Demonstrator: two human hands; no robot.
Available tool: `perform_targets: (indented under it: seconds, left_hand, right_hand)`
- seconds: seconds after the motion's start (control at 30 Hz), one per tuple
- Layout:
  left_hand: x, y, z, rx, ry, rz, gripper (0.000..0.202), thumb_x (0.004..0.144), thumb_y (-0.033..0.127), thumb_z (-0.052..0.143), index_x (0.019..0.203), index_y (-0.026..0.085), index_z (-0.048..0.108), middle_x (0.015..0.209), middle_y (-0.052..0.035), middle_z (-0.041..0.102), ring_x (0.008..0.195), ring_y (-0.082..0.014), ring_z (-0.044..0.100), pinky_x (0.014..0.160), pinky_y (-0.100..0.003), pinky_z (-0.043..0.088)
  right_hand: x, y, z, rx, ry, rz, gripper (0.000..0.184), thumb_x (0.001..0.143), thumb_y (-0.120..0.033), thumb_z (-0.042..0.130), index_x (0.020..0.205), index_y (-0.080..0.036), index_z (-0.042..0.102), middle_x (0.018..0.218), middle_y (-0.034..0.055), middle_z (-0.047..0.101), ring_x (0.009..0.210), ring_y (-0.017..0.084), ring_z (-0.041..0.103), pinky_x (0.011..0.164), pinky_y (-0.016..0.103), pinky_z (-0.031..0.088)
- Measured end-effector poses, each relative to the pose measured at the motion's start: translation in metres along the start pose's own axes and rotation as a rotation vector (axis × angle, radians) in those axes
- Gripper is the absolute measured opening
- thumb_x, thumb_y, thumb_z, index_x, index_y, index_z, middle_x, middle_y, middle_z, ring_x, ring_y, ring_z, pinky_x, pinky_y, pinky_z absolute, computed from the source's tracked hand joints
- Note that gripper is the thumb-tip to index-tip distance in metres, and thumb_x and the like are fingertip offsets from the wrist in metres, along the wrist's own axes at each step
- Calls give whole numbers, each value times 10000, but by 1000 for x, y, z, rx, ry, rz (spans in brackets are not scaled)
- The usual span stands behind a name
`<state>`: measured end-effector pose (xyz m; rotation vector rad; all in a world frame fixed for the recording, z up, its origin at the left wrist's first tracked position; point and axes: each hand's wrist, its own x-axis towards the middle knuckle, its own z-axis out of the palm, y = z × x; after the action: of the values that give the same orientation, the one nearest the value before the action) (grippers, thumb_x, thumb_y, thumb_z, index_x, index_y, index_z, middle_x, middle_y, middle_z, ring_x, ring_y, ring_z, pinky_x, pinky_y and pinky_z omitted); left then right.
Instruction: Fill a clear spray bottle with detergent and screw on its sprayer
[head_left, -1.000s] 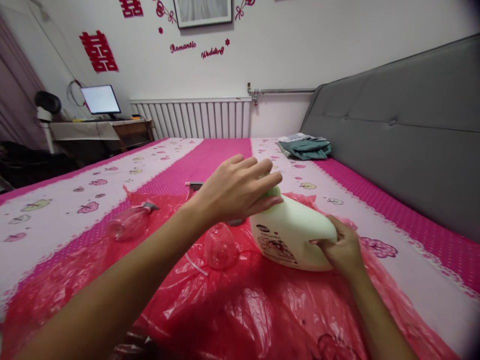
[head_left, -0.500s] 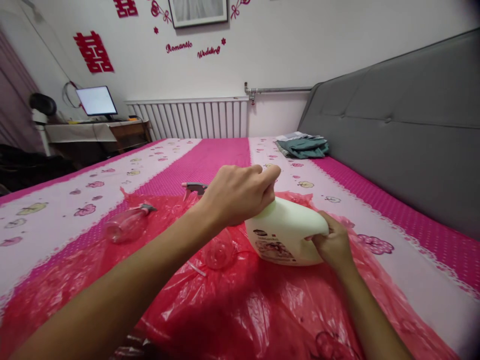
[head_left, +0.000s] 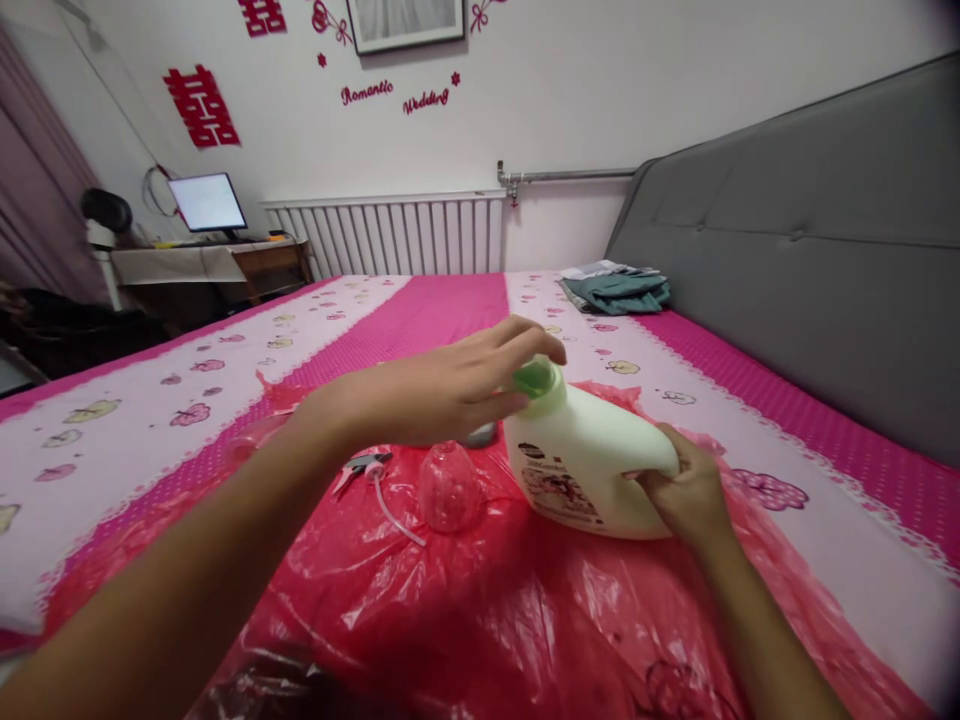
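A pale green laundry detergent bottle [head_left: 589,455] stands tilted on red plastic sheeting [head_left: 450,620]. My right hand [head_left: 690,490] is wrapped round its handle. At the bottle's top, my left hand [head_left: 480,380] has its fingers stretched and apart around the green cap [head_left: 535,378], with the thumb close to its near side. To the left of the bottle, a clear rounded bottle [head_left: 448,488] sits on the sheeting. Beside it lies a grey and white spray head [head_left: 367,467] with its thin tube. Another clear bottle [head_left: 251,438] is partly hidden behind my left forearm.
The sheeting covers part of a bed with a pink patterned cover [head_left: 450,300]. Folded clothes [head_left: 619,290] lie at the back right, near a grey headboard [head_left: 787,210]. A radiator [head_left: 390,235] runs along the wall; a desk with a monitor [head_left: 206,203] stands at the left.
My left hand has opened from a closed grip over the bottle's top and shifted slightly, showing the green cap. The spray head and clear bottle are less covered. My right hand keeps its grip.
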<state>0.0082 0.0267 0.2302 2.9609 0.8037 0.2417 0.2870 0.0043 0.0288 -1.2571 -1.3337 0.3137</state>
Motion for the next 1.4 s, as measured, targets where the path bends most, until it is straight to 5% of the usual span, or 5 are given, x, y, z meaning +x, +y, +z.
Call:
perform_targets:
  seconds: [0.27, 0.6, 0.83, 1.07, 1.4]
  left_hand:
    - [15, 4, 18, 306, 286, -413, 624, 1029, 675, 357, 940, 155, 691, 736, -69, 647, 694, -222, 611, 670, -344, 416]
    - [-7, -5, 3, -251, 47, 49, 284, 1034, 279, 468, 1304, 248, 548, 1399, -86, 602, 1212, -198, 616, 944, -316, 526]
    - [2, 5, 28, 208, 538, -411, 408, 997, 496, 480, 739, 192, 571, 593, 15, 490, 540, -130, 369, 575, -327, 231]
    - [0, 3, 22, 110, 777, -552, 433, 1008, 409, 482, 635, 200, 417, 548, 30, 399, 524, -107, 328, 575, -318, 199]
    - [-135, -76, 89, -742, 929, -828, 645, 848, 760, 682, 1148, 214, 513, 1089, -72, 740, 893, -209, 755, 832, -370, 621]
  right_hand:
    - [-2, -4, -2, -19, -32, 2, 177, 600, -307, 746, 732, -200, 695, 607, -32, 648, 568, 170, 578, 513, 247, 433]
    - [-2, -1, -4, -31, -59, -15, 211, 629, -305, 735, 813, -202, 737, 651, -21, 691, 594, 185, 619, 531, 255, 471]
    - [-6, -9, -1, -83, -15, -78, 246, 613, -396, 786, 755, -213, 703, 614, -23, 664, 567, 192, 616, 519, 265, 453]
    - [-7, -9, -3, -129, 3, -82, 282, 652, -458, 800, 781, -222, 713, 619, -20, 672, 563, 193, 615, 518, 271, 465]
    - [-9, -2, -4, -176, 9, -50, 322, 663, -504, 797, 799, -222, 724, 594, -20, 638, 545, 184, 570, 503, 276, 442]
